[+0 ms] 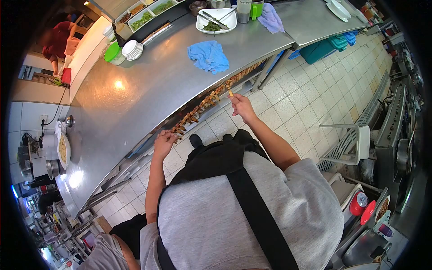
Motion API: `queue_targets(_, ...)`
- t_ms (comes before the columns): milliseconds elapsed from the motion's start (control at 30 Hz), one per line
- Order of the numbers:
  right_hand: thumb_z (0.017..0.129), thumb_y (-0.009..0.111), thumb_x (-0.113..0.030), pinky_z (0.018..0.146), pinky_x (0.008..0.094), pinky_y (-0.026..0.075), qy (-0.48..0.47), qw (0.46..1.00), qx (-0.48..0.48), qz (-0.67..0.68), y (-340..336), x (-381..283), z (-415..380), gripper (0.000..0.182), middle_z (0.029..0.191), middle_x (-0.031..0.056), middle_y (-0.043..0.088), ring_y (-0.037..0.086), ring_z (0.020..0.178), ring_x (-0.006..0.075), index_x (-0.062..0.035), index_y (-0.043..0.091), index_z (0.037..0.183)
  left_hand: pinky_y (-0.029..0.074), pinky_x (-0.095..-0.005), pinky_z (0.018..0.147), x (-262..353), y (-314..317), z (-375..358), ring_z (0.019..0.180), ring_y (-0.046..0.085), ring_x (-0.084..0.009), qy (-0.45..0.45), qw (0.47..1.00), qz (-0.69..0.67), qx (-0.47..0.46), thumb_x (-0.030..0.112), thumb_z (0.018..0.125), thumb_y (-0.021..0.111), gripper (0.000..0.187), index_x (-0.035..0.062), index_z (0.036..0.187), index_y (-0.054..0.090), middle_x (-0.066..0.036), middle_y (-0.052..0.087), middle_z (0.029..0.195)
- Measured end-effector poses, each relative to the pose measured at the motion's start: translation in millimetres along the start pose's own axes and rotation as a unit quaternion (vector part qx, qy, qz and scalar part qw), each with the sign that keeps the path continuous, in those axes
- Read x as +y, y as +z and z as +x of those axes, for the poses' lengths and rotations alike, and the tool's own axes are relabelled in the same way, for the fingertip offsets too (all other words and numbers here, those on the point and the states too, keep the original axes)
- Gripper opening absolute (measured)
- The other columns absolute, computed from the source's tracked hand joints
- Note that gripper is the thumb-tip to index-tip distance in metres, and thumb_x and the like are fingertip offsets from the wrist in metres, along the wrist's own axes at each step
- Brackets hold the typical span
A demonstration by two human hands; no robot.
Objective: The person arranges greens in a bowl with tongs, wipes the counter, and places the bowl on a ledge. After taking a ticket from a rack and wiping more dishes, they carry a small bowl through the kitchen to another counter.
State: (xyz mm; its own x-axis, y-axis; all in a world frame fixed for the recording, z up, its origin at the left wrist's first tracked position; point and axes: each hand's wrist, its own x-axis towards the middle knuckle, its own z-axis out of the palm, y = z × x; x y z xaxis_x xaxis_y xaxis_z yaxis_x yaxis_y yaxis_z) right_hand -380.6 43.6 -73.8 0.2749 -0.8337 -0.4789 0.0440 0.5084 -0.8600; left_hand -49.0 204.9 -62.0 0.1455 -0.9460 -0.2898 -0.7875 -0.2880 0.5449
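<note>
2 hands at a row of pieces [202, 106].
Right hand [242, 107] pinches 1 yellow piece [230, 93]; left hand [165, 141] at row's end, grip unclear.

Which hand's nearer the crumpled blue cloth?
Right. The right hand is just off the steel counter, below the blue cloth in view; the left hand is farther left along the counter's front.
</note>
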Motion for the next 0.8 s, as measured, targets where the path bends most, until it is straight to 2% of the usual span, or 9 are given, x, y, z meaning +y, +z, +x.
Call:
queue_targets(233, 0.091, 0.057, -0.025, 0.044, 0.0251, 0.045, 0.037, 0.999, 0.003, 0.02, 1.7, -1.6, 27.0, 0.026, 0.058, -0.0037, 0.043, 0.039, 0.042, 0.006, -0.0045, 0.06, 0.107, 0.038, -0.037, 0.094, 0.8, 0.1, -0.3, 0.109, 0.053, -0.0271, -0.007, 1.0, -0.009, -0.012, 0.034, 0.082, 0.061, 0.027, 0.0094, 0.085, 0.072, -0.008, 0.061, 0.114)
queue_targets(400, 0.091, 0.054, -0.041, 0.047, 0.0261, 0.048, 0.037, 0.999, -0.009, -0.032, -8.8, -1.8, 26.8, 0.044, 0.071, 0.0017, 0.052, 0.049, 0.047, 0.0106, -0.0062, 0.055, 0.119, 0.039, -0.0408, 0.096, 11.6, 0.7, -6.7, 0.115, 0.05, -0.0295, -0.021, 0.999, 0.042, 0.026, 0.033, 0.082, 0.062, 0.024, 0.0115, 0.088, 0.071, -0.009, 0.059, 0.119)
queue_targets(533, 0.09, 0.049, -0.056, 0.048, 0.0263, 0.048, 0.022, 0.985, -0.032, -0.167, -34.0, 24.8, 12.8, 0.059, 0.085, 0.0067, 0.057, 0.057, 0.056, 0.0137, -0.0085, 0.051, 0.124, 0.039, -0.0428, 0.1, 44.0, -12.4, -13.9, 0.118, 0.051, -0.0331, 0.009, 0.972, 0.232, 0.033, 0.031, 0.083, 0.062, 0.033, 0.0069, 0.106, 0.066, -0.013, 0.057, 0.125)
queue_targets(633, 0.09, 0.045, -0.06, 0.055, 0.0286, 0.047, 0.047, 0.976, -0.119, -0.178, -52.0, 85.6, 2.1, 0.056, 0.08, 0.005, 0.059, 0.06, 0.061, 0.0151, -0.0082, 0.059, 0.108, 0.043, -0.0412, 0.096, 96.3, -32.3, 1.7, 0.11, 0.056, -0.0338, 0.067, 0.995, 0.035, -0.072, 0.027, 0.086, 0.06, 0.032, 0.0042, 0.107, 0.065, -0.016, 0.061, 0.119)
queue_targets(667, 0.091, 0.043, -0.06, 0.066, 0.0303, 0.049, 0.019, 0.977, -0.141, -0.159, -57.9, 119.5, -1.6, 0.057, 0.083, 0.0062, 0.06, 0.062, 0.071, 0.0197, -0.0087, 0.061, 0.109, 0.044, -0.0402, 0.094, 117.0, -39.3, 10.8, 0.107, 0.058, -0.0338, 0.13, 0.989, -0.003, -0.073, 0.025, 0.087, 0.059, 0.03, 0.0042, 0.108, 0.064, -0.016, 0.062, 0.116)
queue_targets(700, 0.092, 0.042, -0.058, 0.075, 0.0342, 0.049, 0.07, 0.946, -0.158, -0.275, -63.8, 131.2, -12.8, 0.057, 0.093, 0.0098, 0.065, 0.064, 0.086, 0.027, -0.0096, 0.06, 0.116, 0.046, -0.0392, 0.092, 138.3, -45.8, 22.8, 0.104, 0.059, -0.0338, 0.194, 0.977, -0.041, -0.074, 0.023, 0.088, 0.058, 0.028, 0.0043, 0.108, 0.064, -0.017, 0.063, 0.113)
queue_targets(733, 0.092, 0.043, -0.052, 0.081, 0.0398, 0.049, 0.039, 0.877, -0.151, -0.455, -58.3, 105.8, -38.4, 0.052, 0.103, 0.0156, 0.066, 0.064, 0.094, 0.0324, -0.0093, 0.062, 0.115, 0.046, -0.0377, 0.091, 157.3, -50.7, 36.2, 0.107, 0.058, -0.0331, 0.221, 0.971, -0.066, -0.066, 0.02, 0.089, 0.057, 0.026, 0.0049, 0.109, 0.063, -0.015, 0.062, 0.115)
queue_targets(767, 0.092, 0.045, -0.044, 0.084, 0.0427, 0.048, -0.071, 0.843, -0.208, -0.491, -80.8, 120.5, -40.9, 0.044, 0.106, 0.0198, 0.065, 0.062, 0.1, 0.0356, -0.0088, 0.066, 0.107, 0.045, -0.038, 0.093, 165.1, -49.1, 55.7, 0.109, 0.056, -0.0318, 0.258, 0.964, -0.052, -0.044, 0.02, 0.088, 0.059, 0.027, 0.0058, 0.11, 0.063, -0.014, 0.06, 0.118)
queue_targets(800, 0.091, 0.047, -0.036, 0.081, 0.0445, 0.049, -0.073, 0.81, -0.047, -0.581, -75.5, 115.3, -56.5, 0.037, 0.097, 0.0201, 0.066, 0.063, 0.092, 0.0376, -0.006, 0.068, 0.095, 0.044, -0.0382, 0.094, 171.0, -45.3, 78.1, 0.112, 0.055, -0.0305, 0.295, 0.954, -0.039, -0.021, 0.02, 0.087, 0.06, 0.028, 0.0068, 0.112, 0.063, -0.012, 0.059, 0.12)
